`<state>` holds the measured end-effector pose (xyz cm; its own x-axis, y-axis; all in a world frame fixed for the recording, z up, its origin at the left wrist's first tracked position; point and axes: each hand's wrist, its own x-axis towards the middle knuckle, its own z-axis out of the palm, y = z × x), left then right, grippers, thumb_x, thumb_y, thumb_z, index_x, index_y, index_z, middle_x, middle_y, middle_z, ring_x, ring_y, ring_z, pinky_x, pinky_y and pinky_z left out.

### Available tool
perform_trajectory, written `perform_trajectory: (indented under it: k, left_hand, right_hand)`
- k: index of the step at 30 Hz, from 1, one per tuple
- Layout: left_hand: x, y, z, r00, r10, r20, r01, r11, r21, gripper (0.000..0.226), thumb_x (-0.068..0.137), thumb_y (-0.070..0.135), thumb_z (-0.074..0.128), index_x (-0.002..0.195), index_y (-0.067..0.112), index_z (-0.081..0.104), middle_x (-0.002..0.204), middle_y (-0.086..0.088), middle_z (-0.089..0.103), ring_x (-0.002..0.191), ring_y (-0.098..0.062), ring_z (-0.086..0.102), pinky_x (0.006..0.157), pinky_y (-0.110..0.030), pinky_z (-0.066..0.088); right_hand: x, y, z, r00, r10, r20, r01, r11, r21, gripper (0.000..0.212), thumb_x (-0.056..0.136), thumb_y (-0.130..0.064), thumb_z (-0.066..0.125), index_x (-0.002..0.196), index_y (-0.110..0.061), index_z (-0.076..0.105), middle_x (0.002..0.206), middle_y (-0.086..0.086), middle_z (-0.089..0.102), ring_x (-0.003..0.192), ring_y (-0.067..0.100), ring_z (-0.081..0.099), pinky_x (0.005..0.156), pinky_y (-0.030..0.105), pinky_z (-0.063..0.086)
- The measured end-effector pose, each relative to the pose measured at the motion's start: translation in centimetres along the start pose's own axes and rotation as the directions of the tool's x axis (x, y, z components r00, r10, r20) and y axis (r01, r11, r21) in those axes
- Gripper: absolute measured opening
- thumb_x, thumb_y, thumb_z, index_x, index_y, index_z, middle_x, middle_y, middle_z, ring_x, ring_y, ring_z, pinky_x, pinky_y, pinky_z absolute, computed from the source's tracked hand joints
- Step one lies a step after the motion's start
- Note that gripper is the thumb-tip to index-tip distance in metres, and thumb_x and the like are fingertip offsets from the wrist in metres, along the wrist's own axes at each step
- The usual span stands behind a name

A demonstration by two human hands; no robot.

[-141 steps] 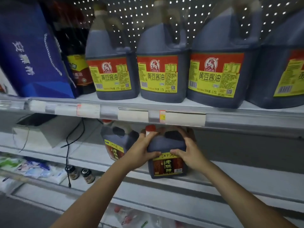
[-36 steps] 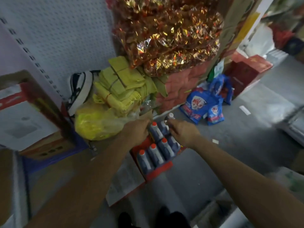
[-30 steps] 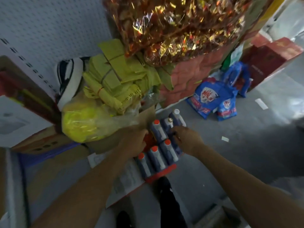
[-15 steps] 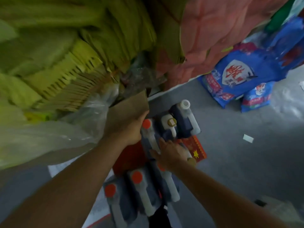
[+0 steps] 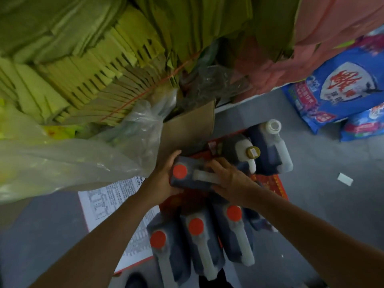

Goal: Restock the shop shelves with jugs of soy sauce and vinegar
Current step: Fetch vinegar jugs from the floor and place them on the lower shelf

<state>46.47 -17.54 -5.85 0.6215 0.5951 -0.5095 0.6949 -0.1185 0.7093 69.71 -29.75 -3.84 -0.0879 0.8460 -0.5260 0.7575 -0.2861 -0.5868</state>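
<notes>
Red-capped jug (image 5: 192, 176) is being gripped by the left hand (image 5: 164, 179) and right hand (image 5: 230, 179); next it likely needs lifting toward the shelf.

We see two bare forearms entering from the lower edge, ending in the left hand (image 5: 161, 179) and right hand (image 5: 230, 180). No sleeve, glove, watch or ring shows on either. Dark footwear (image 5: 136, 280) appears below.

Jugs (image 5: 199, 242) smooth dark plastic; box flap (image 5: 187, 129) matt cardboard; bag (image 5: 83, 159) glossy film.
</notes>
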Motion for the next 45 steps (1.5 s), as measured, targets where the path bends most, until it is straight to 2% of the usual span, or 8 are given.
perform_trajectory:
  k: [4, 19, 23, 26, 30, 36, 40, 45]
  left_hand:
    - [1.9, -1.2, 1.0, 1.0, 0.028, 0.004, -0.028, 0.999, 0.035, 0.11, 0.061, 0.014, 0.092, 0.15, 0.039, 0.034, 0.139, 0.012, 0.053, 0.123, -0.015, 0.056, 0.094, -0.028, 0.048]
    - [-10.1, 12.2, -6.6, 0.937, 0.256, -0.237, -0.269, 0.963, -0.025, 0.092, 0.053, 0.039, 0.092, 0.127, 0.029, 0.038, 0.11, 0.003, 0.062, 0.099, -0.015, 0.064, 0.082, -0.04, 0.054]
    - [-18.1, 21.2, -15.5, 0.887, 0.223, -0.405, -0.275, 0.958, -0.076, 0.09, 0.054, 0.03, 0.099, 0.125, 0.029, 0.044, 0.111, 0.017, 0.063, 0.099, 0.004, 0.064, 0.074, -0.019, 0.052]
    - [-26.6, 27.7, -22.8, 0.808, 0.228, -0.544, -0.298, 0.953, -0.044, 0.084, 0.053, 0.037, 0.09, 0.125, 0.027, 0.048, 0.114, 0.013, 0.063, 0.102, 0.0, 0.064, 0.078, -0.025, 0.053]
    - [-41.1, 34.6, -32.4, 0.675, 0.236, -0.699, -0.291, 0.956, 0.041, 0.088, 0.046, 0.046, 0.085, 0.124, 0.034, 0.048, 0.115, 0.016, 0.067, 0.104, -0.002, 0.067, 0.081, -0.025, 0.055]
    - [-65.5, 39.0, -39.0, 0.355, 0.273, -0.894, -0.335, 0.93, 0.151, 0.097, 0.059, 0.029, 0.09, 0.139, 0.044, 0.037, 0.131, 0.024, 0.062, 0.119, -0.001, 0.064, 0.091, -0.016, 0.052]
    - [-82.9, 38.1, -36.8, 0.14, 0.347, -0.927, -0.121, 0.935, 0.332, 0.121, 0.081, 0.016, 0.081, 0.16, 0.031, -0.009, 0.156, 0.047, 0.015, 0.145, 0.014, 0.026, 0.109, -0.007, 0.032]
    - [-102.5, 32.3, -28.6, -0.135, 0.317, -0.939, 0.21, 0.935, 0.286, 0.098, 0.088, 0.049, 0.073, 0.155, 0.061, 0.002, 0.157, 0.038, 0.021, 0.143, 0.018, 0.024, 0.104, 0.001, 0.026]
  right_hand:
    - [-0.2, 0.5, 1.2, 0.992, 0.066, -0.104, -0.063, 0.997, 0.033, 0.101, 0.079, -0.031, 0.086, 0.156, -0.037, 0.022, 0.157, 0.002, 0.031, 0.136, 0.028, 0.047, 0.107, 0.041, 0.049]
    - [-10.0, -10.3, -14.1, 0.976, -0.118, -0.18, 0.108, 0.992, -0.065, 0.084, 0.074, -0.022, 0.091, 0.144, -0.033, 0.046, 0.133, -0.013, 0.055, 0.115, 0.002, 0.05, 0.097, 0.003, 0.035]
    - [-14.8, -18.8, -22.7, 0.871, -0.328, -0.366, 0.334, 0.941, -0.048, 0.084, 0.073, -0.018, 0.091, 0.144, -0.024, 0.047, 0.135, -0.008, 0.054, 0.121, 0.005, 0.053, 0.098, 0.027, 0.052]
    - [-17.9, -27.5, -27.2, 0.74, -0.457, -0.492, 0.531, 0.847, 0.011, 0.094, 0.079, -0.029, 0.085, 0.155, -0.029, 0.03, 0.146, -0.003, 0.047, 0.134, 0.016, 0.053, 0.105, 0.041, 0.052]
    - [-22.1, -42.8, -31.0, 0.542, -0.63, -0.556, 0.749, 0.662, -0.019, 0.113, 0.076, -0.047, 0.086, 0.16, -0.038, 0.012, 0.165, -0.004, 0.031, 0.15, 0.008, 0.036, 0.121, 0.025, 0.03]
    - [-32.1, -64.8, -30.7, 0.259, -0.851, -0.457, 0.937, 0.336, -0.094, 0.102, 0.082, -0.022, 0.088, 0.156, -0.043, 0.02, 0.151, 0.0, 0.04, 0.144, -0.008, 0.032, 0.115, 0.009, 0.022]
    - [-40.3, -78.9, -25.0, 0.068, -0.954, -0.292, 0.995, 0.087, -0.052, 0.092, 0.084, -0.022, 0.086, 0.157, -0.037, 0.033, 0.144, -0.002, 0.04, 0.145, 0.002, 0.035, 0.12, 0.015, 0.023]
    - [-51.0, -92.5, -12.2, -0.128, -0.992, -0.015, 0.986, -0.129, 0.105, 0.088, 0.087, -0.026, 0.082, 0.15, -0.061, 0.031, 0.155, -0.015, 0.032, 0.149, -0.005, 0.026, 0.117, 0.01, 0.024]
